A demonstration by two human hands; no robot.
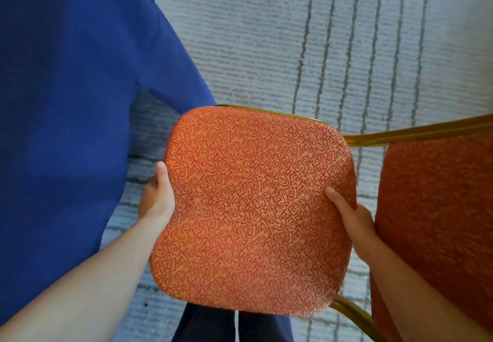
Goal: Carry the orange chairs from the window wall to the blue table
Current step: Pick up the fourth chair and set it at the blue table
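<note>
- I see the left hand [157, 197] gripping the orange chair [253, 208] seat's 9 o'clock edge and the right hand [352, 224] gripping its 3 o'clock edge; the fingers are hidden underneath.
- Chair is centre frame, just beside the blue table [66, 101], which is cut off at 10 o'clock.
- Legs hidden.

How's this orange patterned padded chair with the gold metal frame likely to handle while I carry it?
The orange patterned chair is probably rigid, given its gold metal frame. Its woven seat fabric looks textured, so likely not slippery, though the padding may give under the left hand and right hand.
</note>
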